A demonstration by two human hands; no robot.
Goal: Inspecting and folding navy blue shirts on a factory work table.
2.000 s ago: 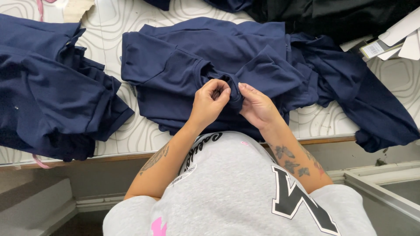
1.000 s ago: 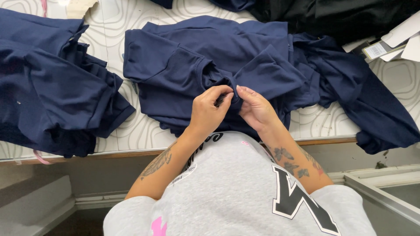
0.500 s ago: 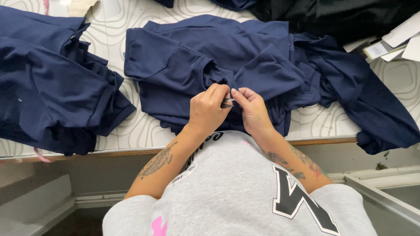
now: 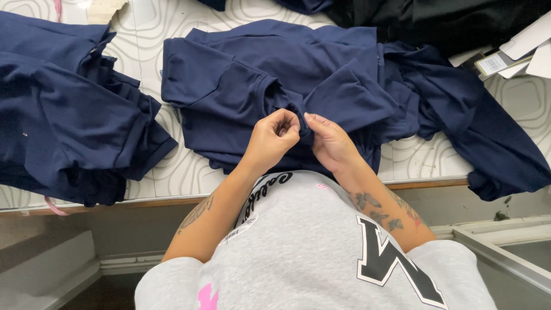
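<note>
- You are holding your left hand [image 4: 274, 139] curled over the near middle of the navy garment [image 4: 275, 80], with thumb and fingertips pressed together on a small raised fold of its fabric
- You are keeping your right hand [image 4: 332, 143] just beside the left, thumb and forefinger pinching the same fold from the other side; the two hands are almost touching at the fingertips
- The pinched fold is sitting at the junction of a sleeve and the body of the garment; what lies inside the fold is hidden by your fingers
- The navy garment is lying spread on the white patterned table [image 4: 189, 166], directly in front of you, its near edge reaching close to the table's wooden front edge
- A pile of navy garments [image 4: 63, 109] is resting to your left on the same table, well apart from your hands and partly overhanging the front edge
- A crumpled navy cloth [image 4: 476, 138] is trailing to your right, touching the garment under your hands and hanging over the table's edge
- A black fabric [image 4: 436, 20] is lying at the far side of the table, beyond the garment
- White paper tags [image 4: 516, 54] are sitting at the far right, near the black fabric
- You are wearing a grey shirt [image 4: 310, 258], filling the lower part of the view
</note>
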